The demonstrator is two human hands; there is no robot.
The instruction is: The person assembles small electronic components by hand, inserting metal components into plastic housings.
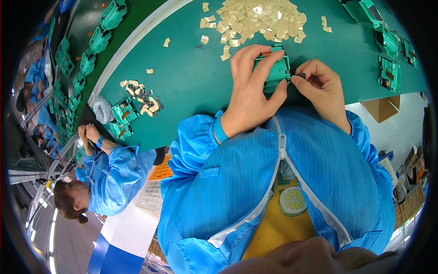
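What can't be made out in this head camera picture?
Head view:
Held green housing: partly covered by the left hand.
Black piece: partly hidden by the right hand.
Upper-right housing: cut off by the top edge.
Co-worker's hands: too small to tell if they're holding anything.

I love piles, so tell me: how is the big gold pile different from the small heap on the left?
The big pile spreads much wider than the small heap. The big pile looks pale gold all over, while the small heap mixes pale pieces with black ones. The big pile is at the picture's top; the small heap is near green parts. Both are loose little pieces on the green table.
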